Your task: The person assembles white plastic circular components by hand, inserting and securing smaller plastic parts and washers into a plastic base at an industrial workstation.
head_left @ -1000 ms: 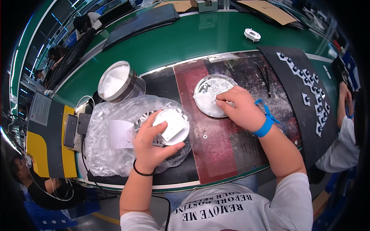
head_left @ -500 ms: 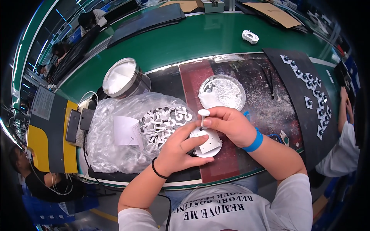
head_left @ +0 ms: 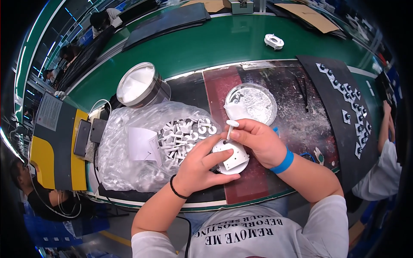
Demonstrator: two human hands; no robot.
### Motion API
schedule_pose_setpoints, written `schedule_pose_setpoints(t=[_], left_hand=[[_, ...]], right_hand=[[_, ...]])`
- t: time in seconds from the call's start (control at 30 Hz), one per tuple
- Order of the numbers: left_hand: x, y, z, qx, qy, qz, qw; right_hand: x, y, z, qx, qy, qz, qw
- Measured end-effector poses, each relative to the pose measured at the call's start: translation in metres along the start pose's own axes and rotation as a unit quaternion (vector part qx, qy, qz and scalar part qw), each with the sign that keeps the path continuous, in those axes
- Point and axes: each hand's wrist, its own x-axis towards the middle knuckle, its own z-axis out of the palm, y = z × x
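My left hand (head_left: 200, 165) is closed on a white round plastic housing (head_left: 235, 161) with a flat plate and small holes. In my right hand (head_left: 260, 142), thumb and fingers pinch a white plastic pin with a disc-shaped head (head_left: 232, 123). The pin's stem points down at the dark opening near the housing's far edge. Whether its tip has entered the opening I cannot tell. To the left, a clear plastic bag (head_left: 118, 150) lies open with a pile of similar white pins (head_left: 178, 137). Just beyond my right hand is a round metal lid (head_left: 275, 105) smeared with whitish paste.
A metal tin (head_left: 142, 94) with white contents stands behind the bag. At left is a yellow and grey machine (head_left: 56, 144) with a phone (head_left: 81, 137) against it. Several small white-and-black parts (head_left: 355, 105) lie on a black mat at right. A white ring-shaped part (head_left: 274, 41) rests farther back.
The pin in my right hand now leans slightly, its head shifted to the right. My left hand still holds the housing in nearly the same place. The whole view has shifted slightly.
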Motion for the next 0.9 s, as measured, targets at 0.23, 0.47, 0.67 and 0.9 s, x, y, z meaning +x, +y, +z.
schedule_pose_setpoints(t=[0.23,0.47,0.67,0.9], left_hand=[[-0.001,0.0,0.0,0.008,0.003,0.002,1.0],[-0.003,-0.001,-0.002,0.018,0.003,-0.006,1.0],[-0.001,-0.004,-0.002,-0.019,0.05,-0.017,0.998],[-0.011,-0.019,0.001,-0.037,0.068,0.024,0.997]], right_hand=[[0.0,0.005,0.0,0.031,0.002,0.001,1.0],[-0.004,-0.002,0.004,-0.338,0.028,-0.144,0.93],[-0.002,0.001,-0.009,-0.327,0.009,-0.206,0.922],[-0.011,-0.008,0.011,-0.285,-0.011,-0.027,0.958]])
